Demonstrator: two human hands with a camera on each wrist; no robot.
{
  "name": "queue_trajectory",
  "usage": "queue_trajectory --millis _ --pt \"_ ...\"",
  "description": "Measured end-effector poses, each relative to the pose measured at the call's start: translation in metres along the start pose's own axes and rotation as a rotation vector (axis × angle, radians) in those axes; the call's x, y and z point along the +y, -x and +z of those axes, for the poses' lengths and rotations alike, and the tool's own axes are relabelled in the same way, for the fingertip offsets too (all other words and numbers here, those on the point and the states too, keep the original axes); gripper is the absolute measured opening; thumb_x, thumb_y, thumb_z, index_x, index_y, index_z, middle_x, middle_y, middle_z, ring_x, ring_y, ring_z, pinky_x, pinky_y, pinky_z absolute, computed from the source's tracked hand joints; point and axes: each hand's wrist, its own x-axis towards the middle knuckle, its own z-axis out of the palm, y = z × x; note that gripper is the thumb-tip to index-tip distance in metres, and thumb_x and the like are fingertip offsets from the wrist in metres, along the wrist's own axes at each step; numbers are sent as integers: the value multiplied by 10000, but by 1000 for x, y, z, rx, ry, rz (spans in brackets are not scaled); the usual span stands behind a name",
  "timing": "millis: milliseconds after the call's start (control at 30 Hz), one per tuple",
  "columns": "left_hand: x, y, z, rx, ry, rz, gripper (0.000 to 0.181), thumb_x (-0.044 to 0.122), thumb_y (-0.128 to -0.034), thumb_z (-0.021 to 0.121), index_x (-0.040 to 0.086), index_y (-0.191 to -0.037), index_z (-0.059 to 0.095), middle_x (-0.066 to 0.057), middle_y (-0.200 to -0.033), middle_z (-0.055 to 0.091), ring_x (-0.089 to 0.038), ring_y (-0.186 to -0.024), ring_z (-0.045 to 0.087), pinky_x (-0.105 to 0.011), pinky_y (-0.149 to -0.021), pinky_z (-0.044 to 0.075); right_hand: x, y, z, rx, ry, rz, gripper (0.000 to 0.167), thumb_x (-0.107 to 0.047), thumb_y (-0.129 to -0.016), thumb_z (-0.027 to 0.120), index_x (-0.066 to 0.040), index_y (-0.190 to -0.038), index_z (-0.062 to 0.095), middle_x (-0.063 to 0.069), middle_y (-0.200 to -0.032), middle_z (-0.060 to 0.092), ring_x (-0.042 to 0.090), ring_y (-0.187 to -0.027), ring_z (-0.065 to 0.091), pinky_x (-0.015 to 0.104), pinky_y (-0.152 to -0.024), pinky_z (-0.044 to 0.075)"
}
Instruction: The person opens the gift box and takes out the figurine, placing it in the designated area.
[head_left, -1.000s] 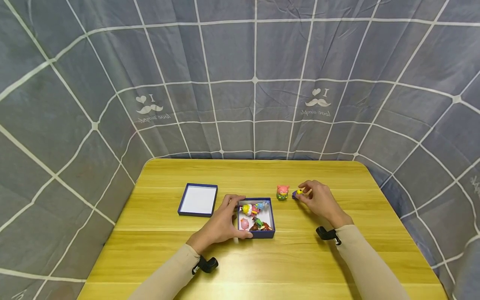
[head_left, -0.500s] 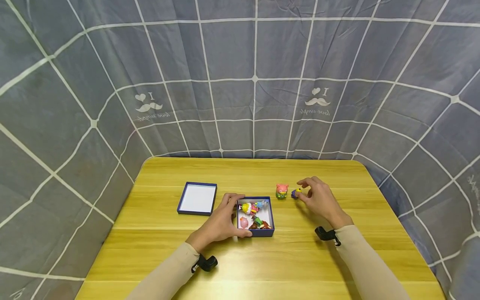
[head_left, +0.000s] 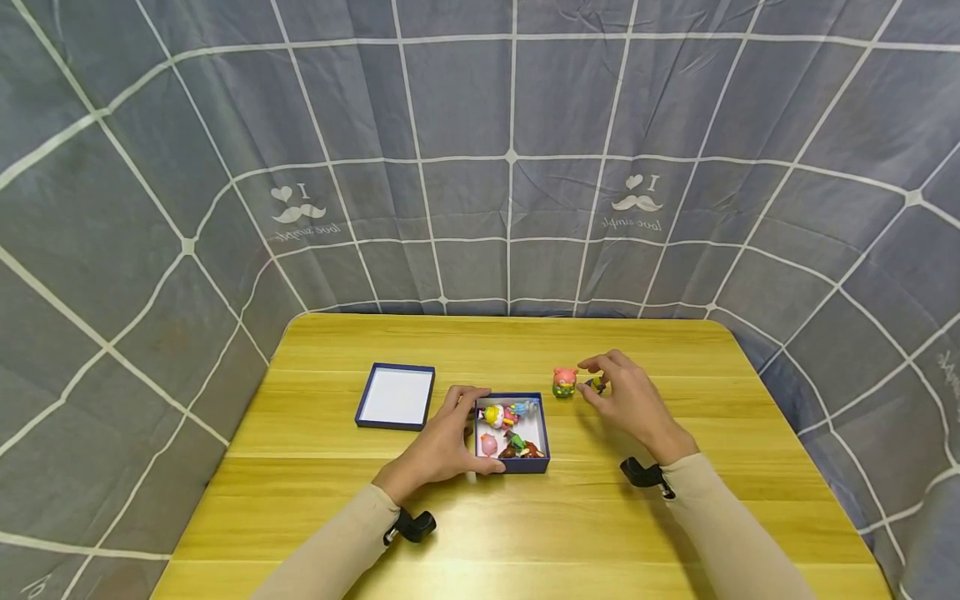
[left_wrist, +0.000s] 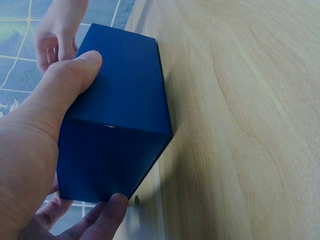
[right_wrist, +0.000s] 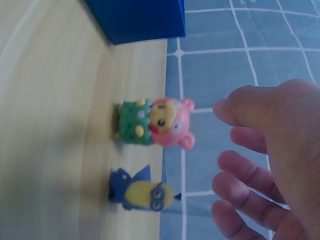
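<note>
A blue open box (head_left: pixel 525 467) with a white inside stands on the table and holds several small toy figures (head_left: pixel 498 417). My left hand (head_left: pixel 444 446) grips its left side; in the left wrist view the thumb (left_wrist: pixel 85 70) presses one wall of the box. To the right of the box stands a pink-and-green toy figure (right_wrist: pixel 155 122), upright. Beside it a yellow-and-blue minion figure (right_wrist: pixel 147 194) stands on the table. My right hand (head_left: pixel 626 400) hovers just right of these two, fingers bent loosely; the right wrist view shows a gap between fingers and figures.
The box's blue lid (head_left: pixel 395 397) lies with its white inside up, left of the box. The wooden table (head_left: pixel 525 533) is ringed at the back and sides by a grey curtain (head_left: pixel 465 108) with white grid lines.
My right hand has let go of the minion figure, which now stands beside the pink-and-green figure. The hand has shifted slightly left and up. My left hand keeps its grip on the box.
</note>
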Motion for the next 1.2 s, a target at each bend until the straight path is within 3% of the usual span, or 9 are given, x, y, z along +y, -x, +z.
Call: queue_trajectory --millis 133,300,667,1000,1200 --pt "0 0 0 0 -3 2 1233 518 -795 1096 179 -1780 434 -134 -1711 461 -367 -1486 630 -586 -1267 561 -10 -1 0 -4 8 -20 344 -136 -992 930 -25 -1304 838 175 -1175 779 384 -1027 768 521 -852 683" --pt "0 0 0 0 -6 3 1229 516 -796 1096 186 -1779 435 -133 -1712 462 -367 -1485 631 -584 -1267 562 -23 0 -1 -24 12 -54 342 -142 -988 940 -39 -1298 840 169 -1200 777 359 -1063 732 507 -848 669" --pt "0 0 0 -3 10 8 1239 485 -798 1101 137 -1782 433 -133 -1691 467 -368 -1472 633 -587 -1263 559 -48 -2 7 -24 43 -220 358 -157 -954 984 -58 -1266 838 107 -1135 808 294 -1041 757 490 -899 692" --pt "1 0 0 -6 13 7 1224 483 -806 1097 139 -1779 437 -139 -1696 467 -367 -1462 639 -587 -1255 564 -67 -3 17 -148 70 -222 402 -263 -976 983 -104 -1316 839 80 -1227 805 322 -1168 776 553 -1036 682" --pt "1 -1 0 -2 10 7 1221 486 -806 1097 145 -1776 439 -133 -1692 466 -353 -1438 647 -572 -1243 572 -78 -8 21 -209 62 -249 396 -302 -1002 956 -107 -1329 843 89 -1283 827 331 -1231 784 603 -1186 617"
